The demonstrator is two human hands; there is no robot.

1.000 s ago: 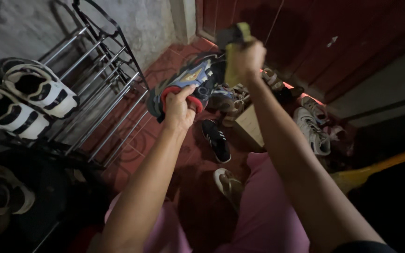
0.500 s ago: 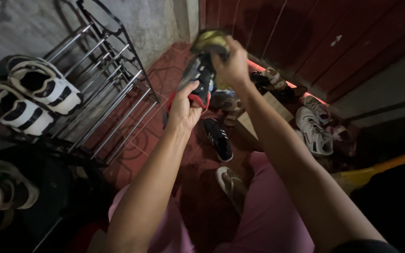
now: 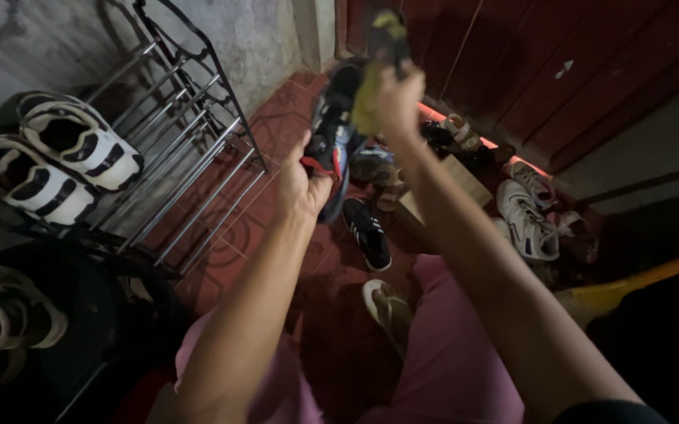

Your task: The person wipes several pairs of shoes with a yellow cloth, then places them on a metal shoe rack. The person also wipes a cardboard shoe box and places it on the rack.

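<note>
step: wiping a shoe | left hand [image 3: 301, 184] clenched on the heel of the dark sneaker [image 3: 331, 129], held up over the red tiled floor [image 3: 237, 235] | right hand [image 3: 398, 98] grasping a yellow-green cloth [image 3: 371, 94] against it | next, likely: a firm hold, steady strokes

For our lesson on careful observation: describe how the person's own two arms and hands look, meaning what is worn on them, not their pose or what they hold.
Both arms are bare from the hands far up. The left hand and right hand wear no gloves; no rings, watch or bracelet can be made out in the dim light. A dark sleeve edge shows at the right upper arm. The left arm shows no sleeve within the picture.
</note>
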